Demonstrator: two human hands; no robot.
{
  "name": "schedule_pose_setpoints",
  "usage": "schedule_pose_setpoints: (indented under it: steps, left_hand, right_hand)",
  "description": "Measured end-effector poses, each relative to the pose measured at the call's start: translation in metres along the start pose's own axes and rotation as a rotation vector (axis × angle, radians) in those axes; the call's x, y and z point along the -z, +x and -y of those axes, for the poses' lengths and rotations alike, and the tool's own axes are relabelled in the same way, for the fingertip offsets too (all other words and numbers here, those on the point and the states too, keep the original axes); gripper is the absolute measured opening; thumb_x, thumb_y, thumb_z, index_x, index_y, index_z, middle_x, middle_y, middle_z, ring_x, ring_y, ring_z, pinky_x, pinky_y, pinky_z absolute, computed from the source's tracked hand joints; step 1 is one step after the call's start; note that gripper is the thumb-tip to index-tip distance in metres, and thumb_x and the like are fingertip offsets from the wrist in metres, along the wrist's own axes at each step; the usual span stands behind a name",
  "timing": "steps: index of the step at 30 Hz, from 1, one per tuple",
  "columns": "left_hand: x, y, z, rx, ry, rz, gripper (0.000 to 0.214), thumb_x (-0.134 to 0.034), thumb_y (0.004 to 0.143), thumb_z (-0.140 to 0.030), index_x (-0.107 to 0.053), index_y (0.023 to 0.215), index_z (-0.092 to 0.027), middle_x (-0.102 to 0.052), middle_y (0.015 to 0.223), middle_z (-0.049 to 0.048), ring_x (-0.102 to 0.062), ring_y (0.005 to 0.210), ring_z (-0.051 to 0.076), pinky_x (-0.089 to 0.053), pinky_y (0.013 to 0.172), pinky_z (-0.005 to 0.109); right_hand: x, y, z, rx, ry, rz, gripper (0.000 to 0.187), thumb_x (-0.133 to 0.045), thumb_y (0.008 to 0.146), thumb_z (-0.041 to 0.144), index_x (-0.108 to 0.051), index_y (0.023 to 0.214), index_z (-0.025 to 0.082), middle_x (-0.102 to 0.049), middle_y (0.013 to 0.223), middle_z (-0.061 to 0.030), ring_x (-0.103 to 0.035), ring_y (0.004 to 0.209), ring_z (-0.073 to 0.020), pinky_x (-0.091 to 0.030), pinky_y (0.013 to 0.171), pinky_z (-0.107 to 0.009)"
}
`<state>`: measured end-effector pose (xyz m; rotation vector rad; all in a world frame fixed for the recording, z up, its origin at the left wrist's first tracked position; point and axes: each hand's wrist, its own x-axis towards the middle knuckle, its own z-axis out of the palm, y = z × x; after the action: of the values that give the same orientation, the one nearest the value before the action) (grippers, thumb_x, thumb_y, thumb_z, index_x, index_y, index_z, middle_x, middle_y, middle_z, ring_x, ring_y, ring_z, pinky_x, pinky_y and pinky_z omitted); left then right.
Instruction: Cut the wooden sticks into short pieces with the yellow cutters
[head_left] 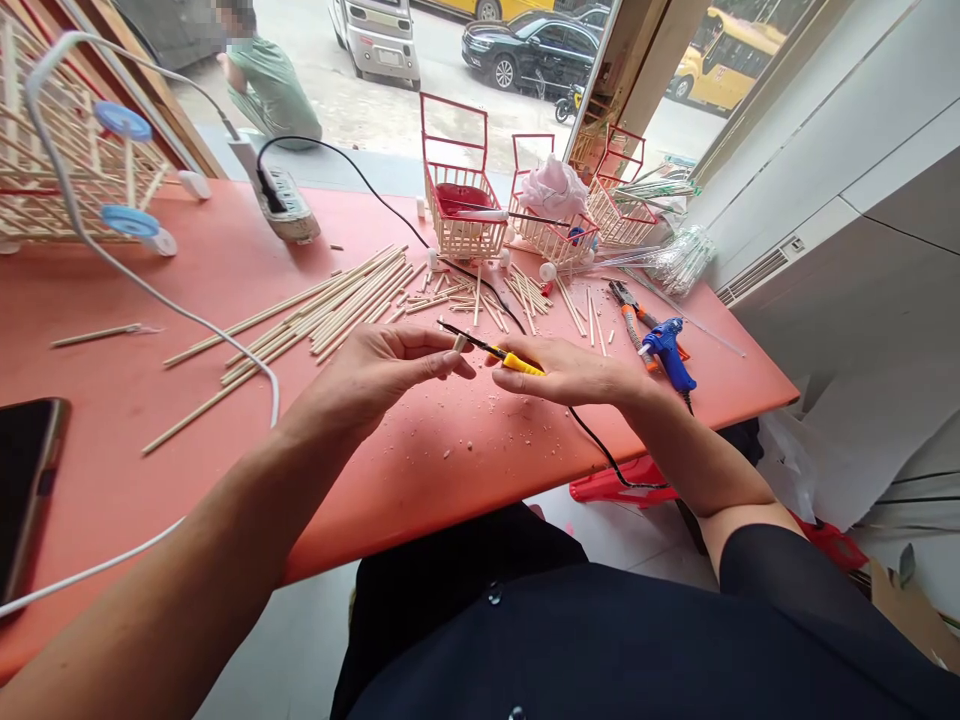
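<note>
My left hand [382, 370] is closed in a pinch on a short wooden stick piece [459, 343] above the red table [112, 440]. My right hand [570, 372] grips a yellow-handled corded tool [517, 363]; its dark tip points left and touches the stick piece. The tool's black cord [600, 450] drops off the table's front edge. Several long wooden sticks [330, 305] lie spread on the table just beyond my hands.
A blue glue gun [667, 352] and orange pliers [628, 308] lie right of my hands. Small stick-built carts [465, 200] stand at the back, a bigger one [67, 150] at far left. A power strip [285, 200], white cable [150, 290] and phone [26, 480] occupy the left. A person [270, 85] crouches outside.
</note>
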<state>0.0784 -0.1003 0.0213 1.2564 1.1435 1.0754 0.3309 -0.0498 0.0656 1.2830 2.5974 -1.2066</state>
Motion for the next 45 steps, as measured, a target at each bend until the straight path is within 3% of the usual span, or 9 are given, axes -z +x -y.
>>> schedule_pose_setpoints:
  steps: [5, 11, 15, 20, 29, 37, 45]
  left_hand:
    - [0.0, 0.001, 0.003, -0.023, -0.009, -0.012, 0.042, -0.108, 0.068, -0.056, -0.094, 0.088, -0.023, -0.088, 0.084, 0.011, -0.083, 0.09, 0.03, -0.063, 0.085, 0.04]
    - [0.0, -0.001, -0.002, 0.011, 0.0, -0.004, 0.039, -0.108, 0.068, -0.054, -0.094, 0.089, -0.024, -0.089, 0.085, 0.0096, -0.083, 0.092, 0.028, -0.064, 0.091, 0.039]
    - [0.001, -0.001, -0.001, 0.034, -0.041, -0.001, 0.037, -0.11, 0.066, -0.054, -0.094, 0.086, -0.026, -0.09, 0.087, 0.0095, -0.084, 0.094, 0.029, -0.065, 0.099, 0.041]
    - [0.003, 0.004, 0.004, 0.067, -0.043, 0.013, 0.039, -0.11, 0.063, -0.055, -0.096, 0.086, -0.027, -0.09, 0.087, 0.0119, -0.084, 0.096, 0.032, -0.065, 0.094, 0.042]
    - [0.005, 0.012, 0.016, 0.099, -0.034, 0.042, 0.057, -0.111, 0.052, -0.073, -0.094, 0.081, -0.027, -0.09, 0.086, 0.0141, -0.085, 0.098, 0.036, -0.064, 0.098, 0.046]
    - [0.006, 0.011, 0.016, 0.072, -0.022, 0.048, 0.051, -0.11, 0.061, -0.066, -0.095, 0.088, -0.025, -0.091, 0.089, 0.0147, -0.084, 0.098, 0.034, -0.064, 0.098, 0.046]
    - [0.003, 0.006, 0.009, 0.04, -0.013, 0.042, 0.044, -0.109, 0.065, -0.062, -0.095, 0.086, -0.026, -0.092, 0.091, 0.0121, -0.087, 0.101, 0.034, -0.065, 0.107, 0.048]
  right_hand:
    - [-0.002, 0.001, 0.0, -0.011, -0.052, -0.019, 0.046, -0.064, 0.105, 0.062, -0.071, 0.122, 0.02, -0.078, 0.116, -0.0078, -0.069, 0.103, -0.0258, -0.044, 0.088, -0.037]
    - [0.0, 0.0, 0.004, -0.001, -0.09, -0.015, 0.043, -0.06, 0.105, 0.062, -0.066, 0.109, 0.02, -0.072, 0.102, -0.0047, -0.062, 0.092, -0.0218, -0.039, 0.083, -0.035]
    - [0.001, -0.001, 0.006, -0.01, -0.11, -0.01, 0.044, -0.059, 0.105, 0.063, -0.065, 0.109, 0.02, -0.073, 0.103, -0.0056, -0.062, 0.093, -0.022, -0.038, 0.083, -0.034]
    - [0.001, 0.0, 0.005, -0.015, -0.144, -0.005, 0.045, -0.055, 0.106, 0.063, -0.065, 0.11, 0.019, -0.072, 0.106, -0.0064, -0.061, 0.096, -0.0225, -0.038, 0.086, -0.035]
    - [-0.001, 0.009, 0.002, -0.031, -0.181, -0.008, 0.041, -0.06, 0.106, 0.061, -0.064, 0.103, 0.02, -0.072, 0.1, -0.0052, -0.062, 0.091, -0.0213, -0.037, 0.081, -0.034]
    - [0.002, 0.009, 0.003, -0.042, -0.187, 0.025, 0.043, -0.059, 0.109, 0.063, -0.061, 0.103, 0.021, -0.073, 0.103, -0.0061, -0.063, 0.093, -0.0215, -0.039, 0.082, -0.033]
    - [0.003, 0.007, 0.0, -0.019, -0.148, 0.06, 0.047, -0.054, 0.108, 0.066, -0.062, 0.109, 0.021, -0.073, 0.109, -0.0071, -0.062, 0.097, -0.0236, -0.04, 0.086, -0.035]
